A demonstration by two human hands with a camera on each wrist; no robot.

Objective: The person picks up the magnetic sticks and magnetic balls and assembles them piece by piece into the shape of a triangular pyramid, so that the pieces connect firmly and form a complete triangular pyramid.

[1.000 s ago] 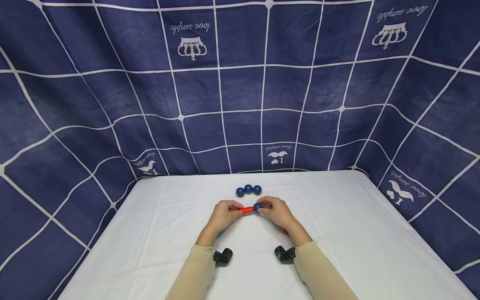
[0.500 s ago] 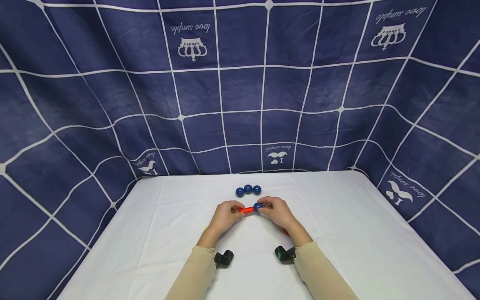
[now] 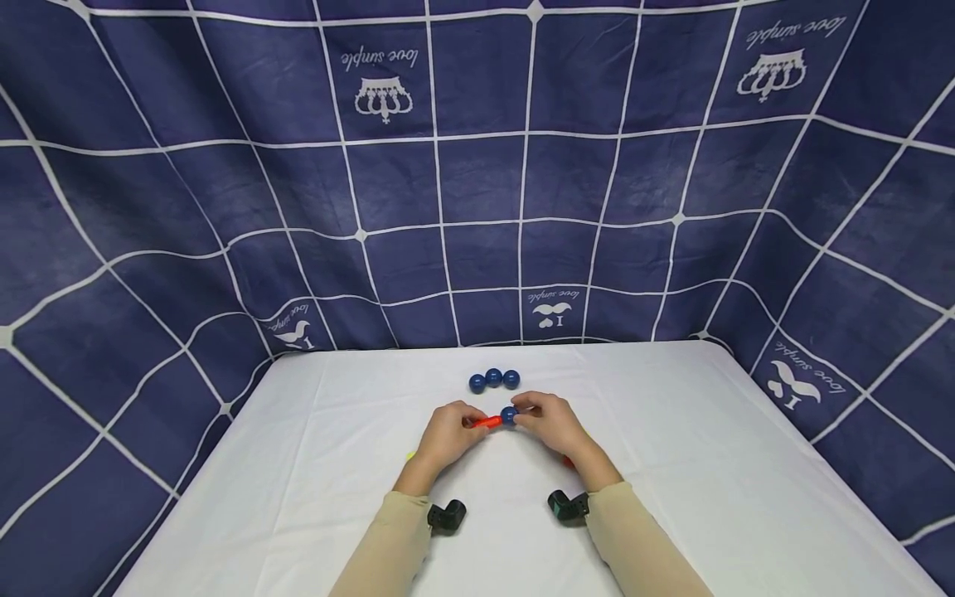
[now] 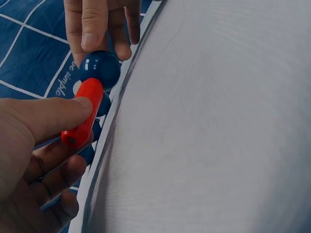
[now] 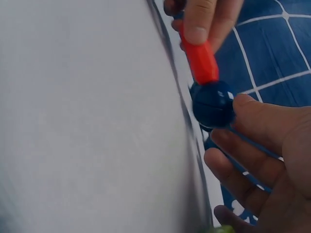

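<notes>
My left hand [image 3: 446, 433] pinches a red rod [image 4: 83, 114] between thumb and fingers, just above the table. At the rod's far end sits a blue ball [image 5: 214, 104], touching it end-on. My right hand [image 3: 552, 420] holds that ball by thumb and fingertips. In the left wrist view the rod's near end shows a small dark spot. Beyond the hands, three more blue balls [image 3: 494, 378] lie close together in a row on the white table.
The white-covered table [image 3: 298, 464] meets a dark blue gridded curtain [image 3: 477, 182] at its back and sides. A bit of yellow [image 3: 409, 456] shows beside the left wrist, and something red [image 3: 569, 461] peeks out by the right forearm; both are mostly hidden.
The red rod and blue ball have shifted slightly left and toward me. A yellow piece came into sight by the left wrist as a blue-green one went out of sight.
</notes>
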